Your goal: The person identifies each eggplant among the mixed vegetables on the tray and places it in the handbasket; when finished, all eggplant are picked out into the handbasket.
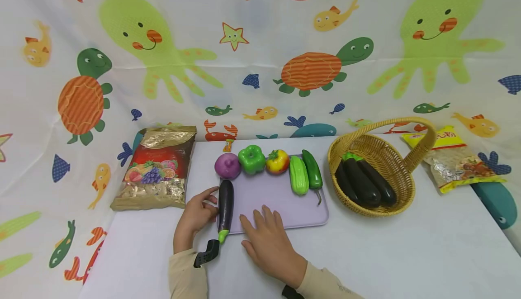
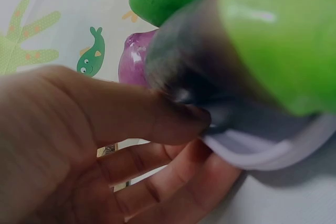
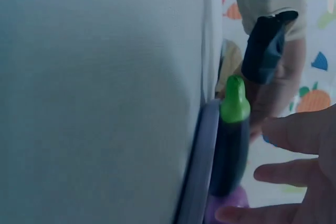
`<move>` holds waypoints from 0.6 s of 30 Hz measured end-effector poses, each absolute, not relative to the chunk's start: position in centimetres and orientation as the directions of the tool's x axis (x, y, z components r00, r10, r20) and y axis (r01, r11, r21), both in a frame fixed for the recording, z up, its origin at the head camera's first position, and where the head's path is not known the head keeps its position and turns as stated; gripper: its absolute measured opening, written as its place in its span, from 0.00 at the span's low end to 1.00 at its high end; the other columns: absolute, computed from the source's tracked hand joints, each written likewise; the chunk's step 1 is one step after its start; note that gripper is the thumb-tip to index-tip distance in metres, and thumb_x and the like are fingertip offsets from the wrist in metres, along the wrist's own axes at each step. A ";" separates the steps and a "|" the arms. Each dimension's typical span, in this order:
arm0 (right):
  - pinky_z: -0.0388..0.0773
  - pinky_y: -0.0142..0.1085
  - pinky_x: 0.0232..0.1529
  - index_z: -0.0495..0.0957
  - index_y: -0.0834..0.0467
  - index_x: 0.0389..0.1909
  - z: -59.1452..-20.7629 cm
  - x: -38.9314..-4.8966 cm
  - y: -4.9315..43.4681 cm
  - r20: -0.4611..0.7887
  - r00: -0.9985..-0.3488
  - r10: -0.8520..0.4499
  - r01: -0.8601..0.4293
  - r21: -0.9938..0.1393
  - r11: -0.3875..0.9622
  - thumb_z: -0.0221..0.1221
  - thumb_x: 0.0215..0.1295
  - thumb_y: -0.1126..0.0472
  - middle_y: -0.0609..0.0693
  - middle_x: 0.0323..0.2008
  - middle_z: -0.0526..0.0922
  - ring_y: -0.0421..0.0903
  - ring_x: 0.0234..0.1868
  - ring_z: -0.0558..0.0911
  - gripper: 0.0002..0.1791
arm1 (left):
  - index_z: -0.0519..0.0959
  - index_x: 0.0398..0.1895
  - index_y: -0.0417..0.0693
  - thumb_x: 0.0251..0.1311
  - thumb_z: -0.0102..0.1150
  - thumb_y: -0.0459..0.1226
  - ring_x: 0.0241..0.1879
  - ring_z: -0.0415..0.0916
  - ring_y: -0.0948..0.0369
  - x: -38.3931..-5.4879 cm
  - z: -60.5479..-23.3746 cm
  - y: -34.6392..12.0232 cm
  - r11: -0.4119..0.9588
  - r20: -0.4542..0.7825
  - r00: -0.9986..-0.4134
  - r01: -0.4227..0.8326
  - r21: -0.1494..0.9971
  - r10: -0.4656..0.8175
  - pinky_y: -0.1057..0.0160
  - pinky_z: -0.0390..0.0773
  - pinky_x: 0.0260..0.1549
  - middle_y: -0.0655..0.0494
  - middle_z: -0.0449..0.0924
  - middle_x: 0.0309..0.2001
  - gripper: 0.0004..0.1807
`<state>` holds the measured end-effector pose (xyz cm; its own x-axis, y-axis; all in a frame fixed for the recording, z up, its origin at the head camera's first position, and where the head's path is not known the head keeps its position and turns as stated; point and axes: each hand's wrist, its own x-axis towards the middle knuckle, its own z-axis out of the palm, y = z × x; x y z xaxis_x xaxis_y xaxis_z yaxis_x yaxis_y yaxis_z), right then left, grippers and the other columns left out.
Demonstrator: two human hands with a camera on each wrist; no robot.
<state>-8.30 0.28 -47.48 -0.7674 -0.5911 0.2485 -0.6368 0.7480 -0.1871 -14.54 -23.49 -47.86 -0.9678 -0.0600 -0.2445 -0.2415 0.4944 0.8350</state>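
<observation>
A dark eggplant [image 1: 226,204] with a green stem end lies along the left edge of a pale purple tray [image 1: 260,199]. My left hand [image 1: 198,213] is beside the eggplant's left side, fingers loosely bent; in the left wrist view its thumb [image 2: 173,121] is close to the eggplant and the tray's rim. No fingers show on the eggplant's right side. Over the tray's front edge, my right hand [image 1: 273,249] is spread palm down, holding nothing. Along the tray's back are a purple onion [image 1: 228,166], a green bell pepper [image 1: 251,159] and a red-yellow one [image 1: 277,162].
A light green vegetable [image 1: 299,175] and a dark green pepper [image 1: 312,169] lie on the tray's right. Farther right stands a wicker basket [image 1: 396,195] with eggplants [image 1: 362,181]. Bags stand at left [image 1: 158,168] and right [image 1: 460,158]. A small candy [image 1: 228,145] is behind the onion.
</observation>
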 end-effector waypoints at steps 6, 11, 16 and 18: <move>0.73 0.55 0.55 0.75 0.51 0.68 -47.6 -9.3 -2.5 0.257 -0.725 -0.640 -0.688 -0.210 0.695 0.64 0.68 0.46 0.57 0.49 0.83 0.59 0.58 0.77 0.30 | 0.73 0.69 0.37 0.47 0.52 0.17 0.27 0.79 0.60 -14.5 -47.9 -23.4 0.494 -0.247 -0.967 -0.248 0.833 -0.070 0.62 0.81 0.25 0.44 0.78 0.44 0.39; 0.73 0.51 0.52 0.75 0.49 0.68 -47.4 -9.6 -3.3 0.224 -0.702 -0.676 -0.712 -0.231 0.663 0.62 0.69 0.46 0.56 0.47 0.83 0.57 0.57 0.77 0.28 | 0.73 0.69 0.37 0.47 0.51 0.17 0.27 0.79 0.59 -14.6 -47.9 -23.5 0.488 -0.255 -0.965 -0.255 0.834 -0.069 0.61 0.81 0.25 0.44 0.77 0.43 0.39; 0.73 0.52 0.52 0.74 0.47 0.69 -47.6 -9.8 -3.6 0.199 -0.680 -0.706 -0.732 -0.235 0.639 0.60 0.71 0.45 0.56 0.46 0.83 0.59 0.57 0.77 0.28 | 0.73 0.69 0.38 0.46 0.50 0.17 0.28 0.78 0.60 -14.7 -48.1 -23.6 0.497 -0.257 -0.964 -0.258 0.829 -0.073 0.62 0.79 0.26 0.45 0.78 0.43 0.39; 0.74 0.53 0.52 0.74 0.47 0.69 -47.7 -9.8 -3.6 0.204 -0.671 -0.713 -0.741 -0.234 0.630 0.60 0.71 0.45 0.57 0.46 0.83 0.60 0.57 0.77 0.28 | 0.73 0.69 0.38 0.46 0.50 0.17 0.28 0.79 0.59 -14.7 -48.0 -23.5 0.496 -0.256 -0.964 -0.258 0.829 -0.074 0.62 0.79 0.26 0.45 0.78 0.43 0.40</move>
<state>-9.80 -3.64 -47.72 -0.6708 -0.7131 0.2038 -0.7406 0.6298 -0.2342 -14.71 -23.51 -48.03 -0.9638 -0.0736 -0.2564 -0.2584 0.4965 0.8287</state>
